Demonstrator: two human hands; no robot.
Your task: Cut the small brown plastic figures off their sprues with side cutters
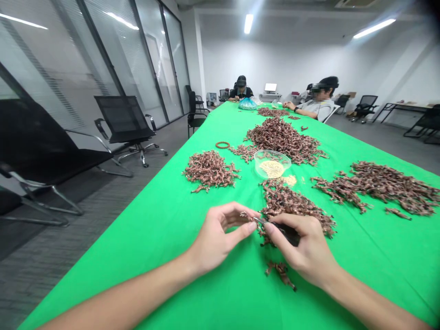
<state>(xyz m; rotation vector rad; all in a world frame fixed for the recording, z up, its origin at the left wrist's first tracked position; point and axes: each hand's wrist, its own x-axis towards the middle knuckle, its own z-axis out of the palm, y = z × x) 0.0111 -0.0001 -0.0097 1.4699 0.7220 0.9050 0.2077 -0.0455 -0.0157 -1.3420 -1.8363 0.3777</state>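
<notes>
My left hand [220, 236] pinches a small brown figure [243, 214] between thumb and fingers; most of it is hidden. Closed in my right hand [305, 247] is a dark-handled tool [290, 233] with a thin metal tip, which meets the figure. Its exact kind is hard to make out. Just beyond my hands spreads a pile of brown figures [295, 204], some with legs like little animals. One loose figure [281, 273] lies on the green cloth below my right hand.
A clear plastic bowl [257, 161] holds pale grains, with some spilled beside it. Other piles of brown figures [211, 169] lie left, right and farther back, near a brown ring [222, 145]. Two people sit at the far end beside a blue bag [247, 104]. Chairs [123, 121] stand left.
</notes>
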